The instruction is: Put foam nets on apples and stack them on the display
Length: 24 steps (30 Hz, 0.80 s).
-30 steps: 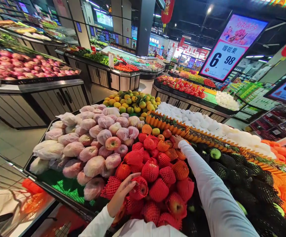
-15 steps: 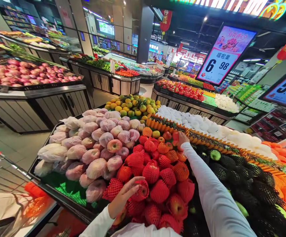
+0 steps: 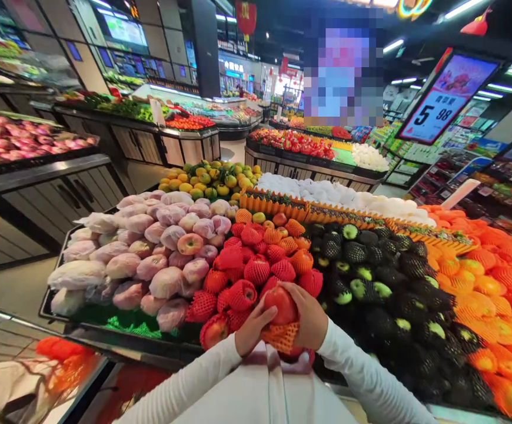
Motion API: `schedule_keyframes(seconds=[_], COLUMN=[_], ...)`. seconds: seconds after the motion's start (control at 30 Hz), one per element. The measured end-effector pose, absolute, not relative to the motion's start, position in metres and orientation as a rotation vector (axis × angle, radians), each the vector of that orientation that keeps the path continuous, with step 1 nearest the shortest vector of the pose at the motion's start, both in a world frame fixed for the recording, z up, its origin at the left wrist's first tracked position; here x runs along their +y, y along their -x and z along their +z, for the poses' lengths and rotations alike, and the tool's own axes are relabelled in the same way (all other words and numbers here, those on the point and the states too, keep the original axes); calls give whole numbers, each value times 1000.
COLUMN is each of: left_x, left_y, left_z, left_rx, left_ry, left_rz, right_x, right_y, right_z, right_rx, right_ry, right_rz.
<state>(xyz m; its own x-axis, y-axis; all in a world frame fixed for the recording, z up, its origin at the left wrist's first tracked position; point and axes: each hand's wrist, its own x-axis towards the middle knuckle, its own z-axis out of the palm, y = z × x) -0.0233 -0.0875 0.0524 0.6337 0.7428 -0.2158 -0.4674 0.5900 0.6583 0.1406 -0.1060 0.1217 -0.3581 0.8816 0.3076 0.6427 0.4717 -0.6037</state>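
A red apple is between my two hands, close to my body at the front of the fruit display. An orange foam net covers its lower part, and the top is bare. My left hand grips it from the left, thumb against the skin. My right hand wraps round its right side, fingers over the top. Just beyond lie apples in red foam nets, several of them heaped up. Part of the apple is hidden by my fingers.
Plastic-wrapped apples fill the left of the display. Fruit in black nets and orange-netted fruit lie to the right. An orange divider runs behind. A shopping cart stands at lower left.
My right hand has come back from the far end of the heap to the front. My left hand has moved right to meet it, and both now hold the apple. The view has turned right.
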Motion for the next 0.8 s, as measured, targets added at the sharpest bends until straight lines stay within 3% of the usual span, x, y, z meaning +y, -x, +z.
schedule_keyframes(seconds=[0.4, 0.6, 0.8], left_x=[-95, -115, -143], left_y=[8, -1, -16], left_z=[93, 76, 69], left_rx=[585, 684, 822], left_ry=[-403, -499, -745], left_rz=[1029, 1106, 1209], right_x=[-154, -169, -183], right_y=[-165, -186, -192], right_z=[136, 112, 97], right_rx=[-1541, -1095, -1187], right_ry=[1258, 1312, 1228], right_rz=[425, 701, 1042])
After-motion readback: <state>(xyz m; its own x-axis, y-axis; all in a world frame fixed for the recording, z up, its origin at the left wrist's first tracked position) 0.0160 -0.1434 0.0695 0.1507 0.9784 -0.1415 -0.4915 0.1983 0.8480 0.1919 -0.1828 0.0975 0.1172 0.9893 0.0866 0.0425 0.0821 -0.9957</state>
